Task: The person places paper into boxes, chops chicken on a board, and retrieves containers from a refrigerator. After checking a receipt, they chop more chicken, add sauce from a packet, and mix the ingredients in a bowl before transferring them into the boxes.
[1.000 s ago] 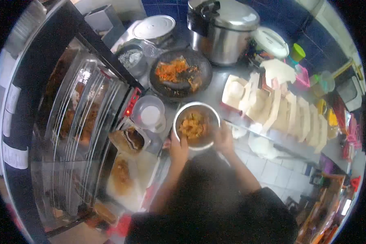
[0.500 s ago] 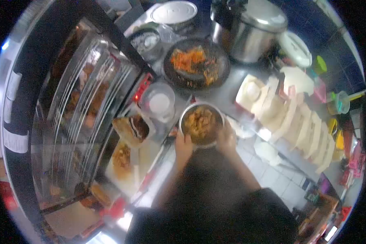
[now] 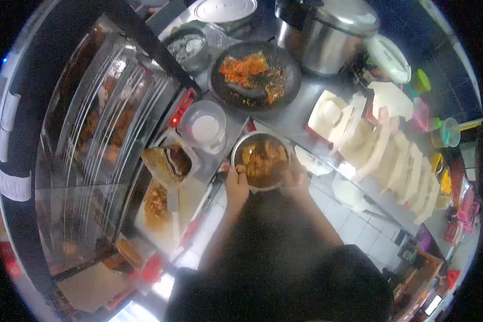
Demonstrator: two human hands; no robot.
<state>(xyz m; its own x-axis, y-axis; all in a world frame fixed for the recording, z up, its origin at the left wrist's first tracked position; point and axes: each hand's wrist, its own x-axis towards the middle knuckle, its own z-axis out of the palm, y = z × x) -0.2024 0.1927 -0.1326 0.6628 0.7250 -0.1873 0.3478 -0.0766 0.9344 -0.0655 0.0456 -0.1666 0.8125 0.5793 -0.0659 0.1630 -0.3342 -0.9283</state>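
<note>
A round metal bowl (image 3: 234, 154) with brown pieces of food (image 3: 264, 159) in it is held close in front of my body, its opening turned up toward me. My left hand (image 3: 237, 181) grips its left side, the thumb at the rim. On the opposite side my right hand (image 3: 295, 178) is closed on the bowl, its fingers partly hidden and slightly blurred. Beyond the bowl a wide dark stone mortar (image 3: 291, 67) carries an orange-red mash (image 3: 244, 68), with a dark pestle (image 3: 248, 91) lying across it.
To the left are a glass display case (image 3: 91, 139), a clear plastic tub (image 3: 204, 110) and a cutting board (image 3: 190, 214) with chopped food. Stacked beige food boxes (image 3: 381, 147) line the right counter. A large steel pot (image 3: 327, 51) stands behind, near a grey pot (image 3: 190, 59).
The food inside the bowl has shifted and now lies differently. The bowl and both hands have moved slightly left in view, along with the surroundings; both hands keep their hold.
</note>
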